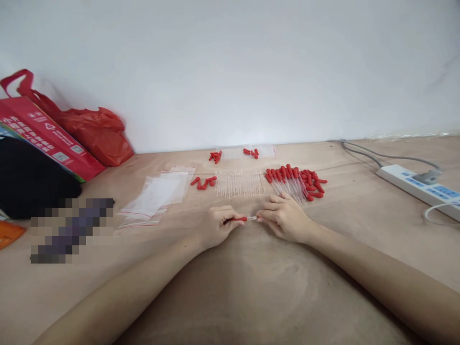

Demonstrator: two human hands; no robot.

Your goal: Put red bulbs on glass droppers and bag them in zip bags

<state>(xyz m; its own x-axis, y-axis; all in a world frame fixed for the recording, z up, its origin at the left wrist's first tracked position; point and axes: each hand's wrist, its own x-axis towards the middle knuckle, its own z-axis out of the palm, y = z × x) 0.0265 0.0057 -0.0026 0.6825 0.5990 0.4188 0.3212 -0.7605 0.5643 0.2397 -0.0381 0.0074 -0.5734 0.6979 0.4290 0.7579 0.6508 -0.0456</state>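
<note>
Dropper (246, 219) spans the gap between both hands, its red bulb (239, 219) pinched by thumb and fingers of the left hand (217, 224) and its clear tube (252, 218) held in the fingertips of the right hand (286, 218), nearer than the row of loose tubes (239, 184).
</note>
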